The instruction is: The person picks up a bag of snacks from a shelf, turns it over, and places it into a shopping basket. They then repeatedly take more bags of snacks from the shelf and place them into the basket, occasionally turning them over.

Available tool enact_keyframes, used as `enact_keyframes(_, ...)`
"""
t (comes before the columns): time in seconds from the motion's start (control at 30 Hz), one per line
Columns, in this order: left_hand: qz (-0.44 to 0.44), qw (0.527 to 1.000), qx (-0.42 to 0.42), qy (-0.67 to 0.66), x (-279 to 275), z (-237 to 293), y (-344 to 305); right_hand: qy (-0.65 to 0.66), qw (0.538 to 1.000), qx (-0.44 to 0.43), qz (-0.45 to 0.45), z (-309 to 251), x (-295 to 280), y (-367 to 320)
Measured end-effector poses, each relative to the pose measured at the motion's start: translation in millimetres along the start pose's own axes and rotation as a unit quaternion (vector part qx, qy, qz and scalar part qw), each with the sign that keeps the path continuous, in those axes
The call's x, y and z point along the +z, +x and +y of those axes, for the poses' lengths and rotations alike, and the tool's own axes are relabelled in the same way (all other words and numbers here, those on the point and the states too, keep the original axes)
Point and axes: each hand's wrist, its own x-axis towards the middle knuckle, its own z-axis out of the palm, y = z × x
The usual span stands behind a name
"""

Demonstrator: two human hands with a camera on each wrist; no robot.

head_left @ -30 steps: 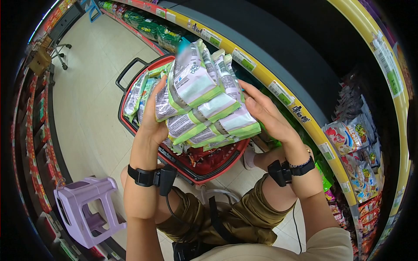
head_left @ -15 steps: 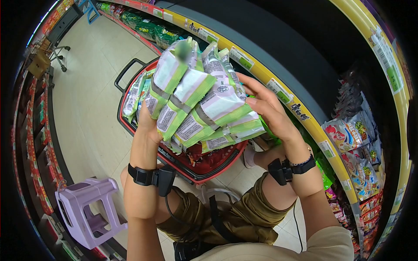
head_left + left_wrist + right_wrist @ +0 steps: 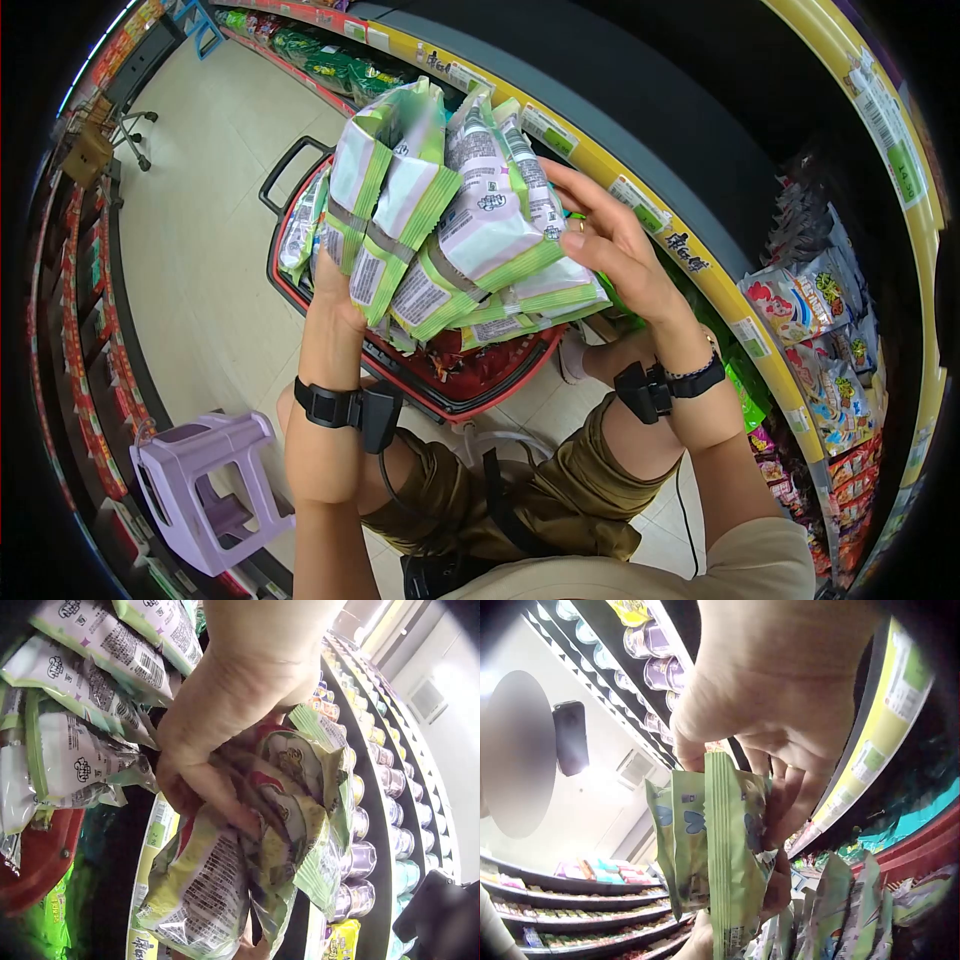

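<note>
Several green-and-white snack bags [image 3: 490, 230] are bunched between the two hands above a red basket [image 3: 470, 400]. The left hand [image 3: 338, 292] holds the bunch from its left side, its fingers mostly hidden behind the bags; in the left wrist view that hand [image 3: 202, 757] has its fingers curled among the bags [image 3: 202, 892]. On the right side, the right hand [image 3: 620, 245] grips the bunch, thumb at the near face. The right wrist view shows the right hand [image 3: 780, 727] with thumb and fingers around upright bags [image 3: 727, 847].
More bags [image 3: 303, 225] lie in the basket's left part. A yellow-edged shelf [image 3: 620, 195] runs along the right, with grey snack bags [image 3: 800, 310] hanging lower. A purple stool [image 3: 205, 440] stands at the lower left, and shelves line the far left.
The bags have turned and spread apart, with the left ones tilting more upright and shifting left. Both hands remain on the bunch, and the left hand has moved slightly lower.
</note>
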Motion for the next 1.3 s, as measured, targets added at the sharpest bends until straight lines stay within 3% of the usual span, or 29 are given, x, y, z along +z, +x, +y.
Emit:
enact_keyframes(0.2, -0.049, 0.998, 0.049, -0.001, 1.0, 1.0, -0.1, -0.002, 0.999, -0.012, -0.031, 3.5, -4.1, 0.7)
enact_keyframes(0.3, -0.125, 0.99, 0.005, -0.059, -0.9, 5.2, 0.9, 0.033, 0.998, -0.018, -0.047, -3.3, 0.0, -0.2)
enact_keyframes(0.37, -0.124, 0.987, -0.007, -0.098, 0.9, 4.5, -0.7, 0.095, 0.993, -0.032, -0.066, -0.6, 2.7, 1.2)
enact_keyframes(0.83, -0.094, 0.988, -0.02, -0.122, 2.4, 3.1, -1.9, 0.099, 0.992, -0.029, -0.068, 3.7, 0.2, 2.6)
enact_keyframes(0.93, -0.129, 0.987, -0.033, -0.091, -4.5, 4.5, 0.8, 0.079, 0.996, -0.011, -0.05, -2.0, 5.4, 3.2)
enact_keyframes(1.07, -0.027, 1.0, 0.001, 0.0, -8.7, 3.0, 1.6, 0.069, 0.997, 0.009, -0.038, 1.7, -0.6, 0.5)
enact_keyframes(1.17, -0.005, 0.998, -0.022, 0.062, 5.2, -3.8, -3.6, -0.033, 0.996, 0.074, 0.022, 14.1, -12.4, -3.5)
enact_keyframes(1.2, 0.042, 0.98, 0.028, 0.191, 29.4, -10.8, -7.8, -0.016, 0.996, 0.091, 0.02, 20.6, -16.4, -3.9)
enact_keyframes(1.23, 0.11, 0.965, 0.03, 0.237, 36.3, -13.5, -10.7, -0.031, 0.994, 0.097, 0.029, 31.8, -23.8, -5.2)
enact_keyframes(1.3, 0.043, 0.96, -0.017, 0.275, 10.7, -14.9, -0.5, -0.05, 0.992, 0.114, 0.03, 22.5, -15.0, -2.2)
